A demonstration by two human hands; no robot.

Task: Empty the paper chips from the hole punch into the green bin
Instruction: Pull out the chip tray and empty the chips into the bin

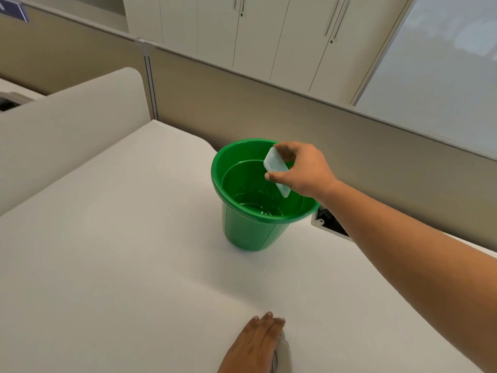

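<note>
A green bin point(243, 230) stands upright on the white desk point(121, 251), near its far edge. My right hand point(304, 170) reaches over the bin's right rim and pinches a pale translucent chip tray point(274, 168), held tilted above the bin's opening. Small pale specks lie at the bin's bottom. Near the desk's front edge my left hand point(255, 345) lies flat over the grey hole punch point(282, 356), which is mostly hidden under it.
A cable port point(329, 222) is cut into the desk just right of the bin. A beige partition wall point(269, 111) runs behind the desk, and a white divider point(67, 125) rises at the left. Cabinets stand beyond the partition.
</note>
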